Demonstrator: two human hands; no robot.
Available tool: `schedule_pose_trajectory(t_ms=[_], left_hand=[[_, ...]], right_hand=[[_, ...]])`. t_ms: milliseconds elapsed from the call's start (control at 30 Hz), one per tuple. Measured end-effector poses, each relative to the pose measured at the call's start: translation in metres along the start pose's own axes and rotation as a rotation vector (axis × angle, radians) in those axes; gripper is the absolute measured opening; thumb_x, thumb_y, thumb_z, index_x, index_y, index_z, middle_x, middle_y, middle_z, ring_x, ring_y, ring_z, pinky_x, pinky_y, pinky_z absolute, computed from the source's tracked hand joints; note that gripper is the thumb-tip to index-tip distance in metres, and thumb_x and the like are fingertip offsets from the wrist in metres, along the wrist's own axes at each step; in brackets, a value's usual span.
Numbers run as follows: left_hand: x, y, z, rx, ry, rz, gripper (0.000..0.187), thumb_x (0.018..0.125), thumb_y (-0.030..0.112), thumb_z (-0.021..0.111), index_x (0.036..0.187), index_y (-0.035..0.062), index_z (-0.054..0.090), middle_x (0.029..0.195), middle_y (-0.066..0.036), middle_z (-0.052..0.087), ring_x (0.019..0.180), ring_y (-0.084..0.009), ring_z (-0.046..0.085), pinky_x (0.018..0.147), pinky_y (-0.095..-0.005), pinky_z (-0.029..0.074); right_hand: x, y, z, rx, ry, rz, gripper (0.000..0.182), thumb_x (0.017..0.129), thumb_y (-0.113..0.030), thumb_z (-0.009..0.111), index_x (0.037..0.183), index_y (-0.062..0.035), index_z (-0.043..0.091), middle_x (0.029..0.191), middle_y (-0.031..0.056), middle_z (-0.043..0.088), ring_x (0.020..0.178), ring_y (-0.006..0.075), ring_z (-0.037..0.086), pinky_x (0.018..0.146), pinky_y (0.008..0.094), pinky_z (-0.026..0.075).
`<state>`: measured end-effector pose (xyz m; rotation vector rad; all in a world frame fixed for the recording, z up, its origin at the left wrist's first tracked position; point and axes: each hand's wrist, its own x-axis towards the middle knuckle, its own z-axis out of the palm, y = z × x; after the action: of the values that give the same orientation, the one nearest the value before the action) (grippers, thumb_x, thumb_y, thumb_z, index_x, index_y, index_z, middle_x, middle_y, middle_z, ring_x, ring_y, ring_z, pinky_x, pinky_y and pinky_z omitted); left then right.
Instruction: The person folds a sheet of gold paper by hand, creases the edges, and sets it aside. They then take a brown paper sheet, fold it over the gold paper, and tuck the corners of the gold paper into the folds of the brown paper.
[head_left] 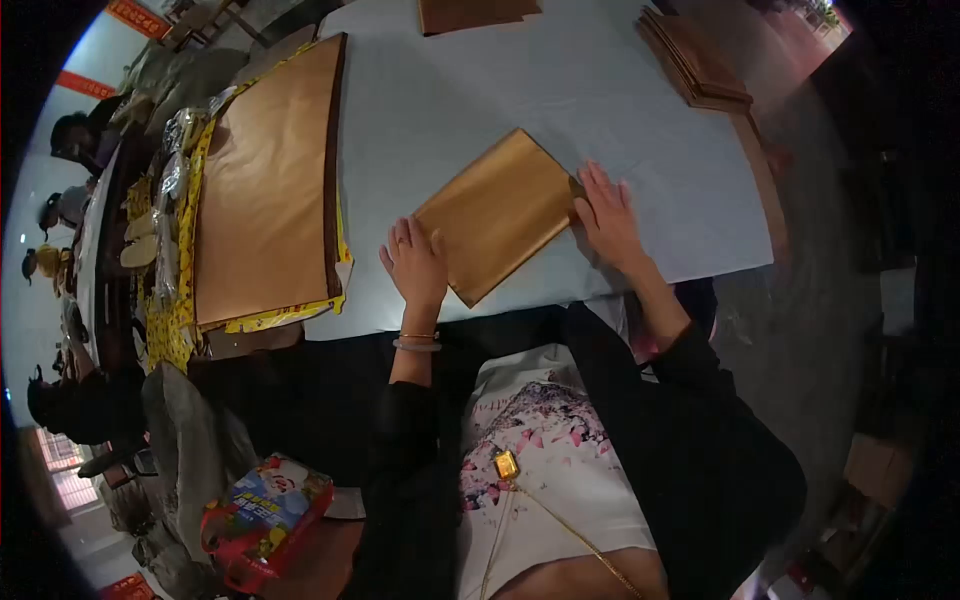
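Observation:
A golden-brown sheet of paper [500, 220], apparently folded into a rectangle, lies at a slant on the pale-covered table in front of me. At its left corner rests my left hand [415, 265], fingers stretched out and the thumb by the paper's edge. My right hand [608, 220] is at the opposite end, its fingers apart and pointing away from me, with the thumb side touching the paper's right edge. Neither hand is closed around the sheet.
A large stack of brown sheets [265, 190] lies on yellow wrapping [285, 315] at the left. Folded brown pieces [695, 60] are piled at the far right, and another brown piece [475, 14] lies at the far edge. A colourful red bag [268, 510] is lower left. Other people sit beyond.

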<state>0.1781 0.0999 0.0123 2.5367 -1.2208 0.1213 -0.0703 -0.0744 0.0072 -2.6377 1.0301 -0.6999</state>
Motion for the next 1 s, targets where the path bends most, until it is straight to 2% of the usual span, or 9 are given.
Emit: schedule_pose_trajectory(t_ms=[67,200,300,367,567,767,867,933,1000], left_hand=[[0.003,-0.003,-0.011,-0.101,0.008,0.037,0.039,0.085,0.024,0.057,0.118,0.0019,0.054,0.118,-0.014,0.057,0.114,-0.0328,0.05,0.1,-0.0511,0.033],[0.007,-0.018,-0.011,-0.127,-0.113,-0.08,0.038,0.077,0.02,0.065,0.108,0.0007,0.056,0.101,-0.017,0.061,0.096,-0.0351,0.058,0.08,-0.0438,0.047],[-0.002,-0.006,-0.036,-0.316,-0.399,-0.222,0.045,0.074,0.024,0.07,0.107,-0.0026,0.053,0.094,-0.02,0.062,0.089,-0.0365,0.061,0.074,-0.0437,0.049],[-0.02,-0.006,-0.026,-0.253,-0.344,-0.124,0.042,0.076,0.029,0.071,0.099,-0.0009,0.055,0.082,-0.018,0.063,0.08,-0.0348,0.061,0.068,-0.0425,0.048],[-0.055,0.014,-0.012,-0.307,-0.413,-0.056,0.03,0.08,0.034,0.067,0.077,0.0056,0.06,0.069,-0.012,0.062,0.074,-0.0335,0.061,0.064,-0.0444,0.047],[-0.061,0.065,-0.011,-0.407,-0.548,0.268,0.026,0.085,0.032,0.065,0.079,0.0069,0.061,0.069,-0.01,0.063,0.068,-0.0316,0.061,0.061,-0.0411,0.047],[-0.055,0.081,0.001,-0.629,-0.527,0.294,0.02,0.085,0.023,0.066,0.085,0.0035,0.063,0.076,-0.011,0.063,0.071,-0.0273,0.059,0.063,-0.0381,0.047],[-0.051,0.096,-0.008,-0.644,-0.386,0.311,0.019,0.085,0.017,0.065,0.091,-0.0002,0.061,0.088,-0.014,0.061,0.083,-0.028,0.056,0.07,-0.037,0.045],[-0.048,0.077,0.023,-0.529,-0.145,0.406,0.023,0.085,0.013,0.063,0.102,-0.0005,0.058,0.102,-0.017,0.057,0.098,-0.033,0.051,0.084,-0.0425,0.041]], right_hand=[[-0.018,-0.018,-0.025,0.169,0.118,0.121,0.038,0.095,-0.025,0.047,0.126,-0.0023,0.052,0.127,0.0136,0.055,0.115,0.0279,0.053,0.099,0.0414,0.039],[-0.08,-0.05,-0.028,1.082,-0.383,0.523,0.032,0.099,-0.026,0.047,0.11,0.0014,0.06,0.098,0.0087,0.066,0.082,0.0153,0.063,0.073,0.0279,0.05],[-0.105,-0.079,-0.017,1.255,-0.55,0.719,0.039,0.099,-0.031,0.046,0.112,0.0031,0.059,0.098,0.0087,0.065,0.084,0.0131,0.063,0.074,0.026,0.049],[-0.113,-0.076,0.003,1.313,-0.582,0.773,0.044,0.098,-0.036,0.048,0.114,0.0034,0.056,0.101,0.0098,0.065,0.086,0.014,0.064,0.074,0.0262,0.049],[-0.107,-0.073,0.001,1.423,-0.249,0.782,0.039,0.095,-0.028,0.053,0.122,0.0004,0.048,0.106,0.0112,0.063,0.09,0.0187,0.066,0.074,0.0281,0.054],[-0.105,-0.032,-0.012,1.622,0.291,0.99,0.034,0.093,-0.019,0.053,0.123,-0.0033,0.046,0.11,0.0071,0.059,0.096,0.0168,0.062,0.073,0.0296,0.054],[-0.099,-0.024,-0.019,1.397,0.252,1.019,0.036,0.092,-0.017,0.056,0.125,-0.0066,0.047,0.103,0.0032,0.059,0.091,0.0113,0.059,0.071,0.0271,0.052],[-0.098,-0.015,-0.02,1.35,-0.039,0.971,0.036,0.091,-0.015,0.058,0.124,-0.0062,0.047,0.099,0.0016,0.059,0.086,0.0088,0.057,0.068,0.0255,0.049],[-0.086,0.003,-0.031,1.318,0.065,0.884,0.033,0.091,-0.014,0.057,0.122,-0.0046,0.051,0.097,-0.0001,0.059,0.085,0.0083,0.054,0.072,0.0252,0.047]])
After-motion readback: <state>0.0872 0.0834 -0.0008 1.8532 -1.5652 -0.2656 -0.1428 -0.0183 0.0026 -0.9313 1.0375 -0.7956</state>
